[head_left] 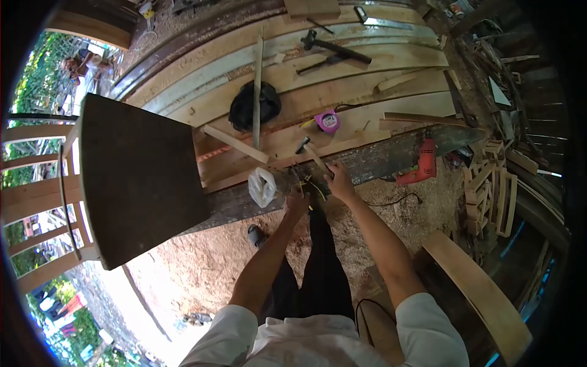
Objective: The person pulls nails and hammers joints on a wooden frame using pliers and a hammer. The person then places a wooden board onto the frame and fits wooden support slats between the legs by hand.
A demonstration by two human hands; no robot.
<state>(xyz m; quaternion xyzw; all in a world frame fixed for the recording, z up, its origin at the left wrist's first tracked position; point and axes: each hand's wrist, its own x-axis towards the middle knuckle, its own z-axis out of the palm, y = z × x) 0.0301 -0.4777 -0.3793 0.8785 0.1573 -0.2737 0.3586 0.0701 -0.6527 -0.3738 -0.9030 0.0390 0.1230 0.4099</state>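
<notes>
A small hammer (317, 160) is in my right hand (340, 182), its fingers wrapped round the wooden handle and its metal head pointing away from me over the bench edge. My left hand (296, 202) is closed at the front edge of the workbench, and what its fingers hold is too small to make out. Thin yellow strips (317, 188) and some small dark pieces lie right beside those fingers. Just left of them is a clear plastic bag (262, 187), its mouth facing up. Beyond the hammer head, a pink tape measure (328, 122) rests on the boards.
A red power drill (422, 164) lies at the bench's right, its cord hanging. Farther back are a larger hammer (337, 49), a try square (382, 22) and a black bag (254, 106) under a wooden strip. A dark panel (143, 177) stands left. Wood shavings cover the floor.
</notes>
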